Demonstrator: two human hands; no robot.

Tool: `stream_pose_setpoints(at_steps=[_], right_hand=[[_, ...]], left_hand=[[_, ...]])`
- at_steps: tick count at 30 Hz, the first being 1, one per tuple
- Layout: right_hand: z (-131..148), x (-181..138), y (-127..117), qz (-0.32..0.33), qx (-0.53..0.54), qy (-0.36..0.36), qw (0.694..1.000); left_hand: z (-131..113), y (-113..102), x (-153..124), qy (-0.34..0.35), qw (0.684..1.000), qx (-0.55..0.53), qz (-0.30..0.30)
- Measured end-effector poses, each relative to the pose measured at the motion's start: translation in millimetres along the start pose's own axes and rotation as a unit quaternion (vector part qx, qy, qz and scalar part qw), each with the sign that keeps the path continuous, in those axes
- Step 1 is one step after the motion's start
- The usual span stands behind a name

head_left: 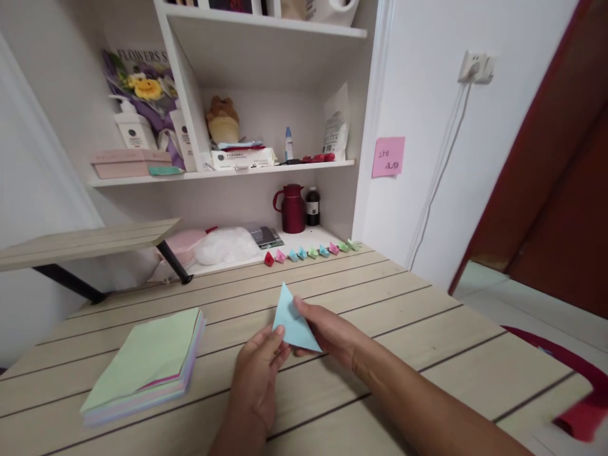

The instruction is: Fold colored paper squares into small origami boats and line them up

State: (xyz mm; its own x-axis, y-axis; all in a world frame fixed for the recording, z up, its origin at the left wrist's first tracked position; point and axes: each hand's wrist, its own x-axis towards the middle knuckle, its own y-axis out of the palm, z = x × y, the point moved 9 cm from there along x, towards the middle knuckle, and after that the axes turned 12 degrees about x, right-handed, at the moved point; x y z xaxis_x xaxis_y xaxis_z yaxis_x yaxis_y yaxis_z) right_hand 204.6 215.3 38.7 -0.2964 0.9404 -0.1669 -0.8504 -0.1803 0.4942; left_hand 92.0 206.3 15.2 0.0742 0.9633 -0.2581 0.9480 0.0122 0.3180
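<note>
A light blue sheet of paper (293, 324), folded into a triangle, is held just above the table between both hands. My left hand (259, 370) pinches its lower left corner, thumb on top. My right hand (327, 326) grips the right side, with the thumb lying on the slanted edge and the other fingers mostly hidden underneath. One point of the triangle faces away from me, another toward the lower right. To the left lies a thick stack of coloured square paper (147, 354), its top sheet pale green.
Several small folded paper pieces (313, 253) stand in a row along the table's back edge. A raised wooden stand (90, 240) is at the left. Behind are white shelves with a dark red jug (293, 209) and a dark bottle (312, 206).
</note>
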Motion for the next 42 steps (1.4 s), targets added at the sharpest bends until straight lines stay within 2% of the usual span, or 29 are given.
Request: stream_pose_setpoints(at_steps=[4, 8, 12, 16, 20, 25, 30, 34, 37, 42], right_hand=[[18, -4, 9, 0.023, -0.060, -0.089, 0.994], [22, -1, -8, -0.057, -0.086, -0.122, 0.987], [23, 1, -14, -0.076, -0.108, -0.136, 0.982], [21, 0, -4, -0.059, -0.093, -0.160, 0.981], [20, -2, 7, -0.043, -0.075, -0.182, 0.979], [27, -7, 9, -0.050, -0.098, -0.207, 0.972], [41, -18, 22, 0.018, -0.113, -0.240, 0.964], [58, -29, 14, -0.020, -0.045, -0.278, 0.959], [58, -32, 14, -0.011, -0.001, -0.271, 0.963], [52, -33, 23, 0.044, -0.017, -0.246, 0.968]], left_hand=[[-11, -3, -4, 0.014, 1.000, 0.008, -0.027], [-18, -6, -8, 0.037, 0.999, 0.025, -0.032], [-16, -7, -8, 0.043, 0.998, 0.040, -0.038], [-11, -5, -4, 0.043, 0.998, 0.050, -0.019], [-7, -2, 1, 0.045, 0.999, -0.014, 0.020], [-4, -4, 7, 0.043, 0.996, -0.082, 0.017], [-11, -4, 12, 0.042, 0.991, -0.128, 0.027], [-16, -6, 9, 0.020, 0.985, -0.171, 0.027], [-18, -2, 7, 0.023, 0.985, -0.166, 0.042], [-16, 7, 10, 0.032, 0.988, -0.129, 0.081]])
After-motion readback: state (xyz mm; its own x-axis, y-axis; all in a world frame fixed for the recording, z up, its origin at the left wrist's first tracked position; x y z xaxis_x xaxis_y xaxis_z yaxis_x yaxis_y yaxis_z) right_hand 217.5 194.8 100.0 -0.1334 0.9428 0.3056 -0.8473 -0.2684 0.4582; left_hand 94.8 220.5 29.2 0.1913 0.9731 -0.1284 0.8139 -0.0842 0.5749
